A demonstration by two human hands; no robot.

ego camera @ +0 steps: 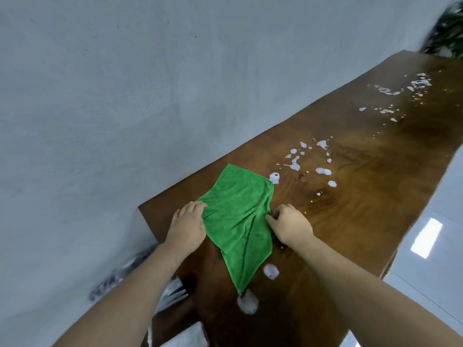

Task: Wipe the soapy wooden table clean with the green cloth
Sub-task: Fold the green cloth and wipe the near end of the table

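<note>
A green cloth (238, 219) lies spread flat on the dark wooden table (363, 196), near its left end. My left hand (188, 226) rests on the cloth's left edge with fingers fairly straight. My right hand (288, 225) sits at the cloth's right edge, its fingers curled and pinching the fabric. White soap foam blobs (295, 164) dot the wood just beyond the cloth, more foam (400, 88) lies far along the table, and two blobs (270, 271) sit near the cloth's lower corner.
A grey wall (125, 96) runs along the table's far side. A blurred green plant (446, 33) stands at the table's far end. Glossy white floor (431, 234) shows to the right, and blurred clutter (130, 271) lies below the table's left end.
</note>
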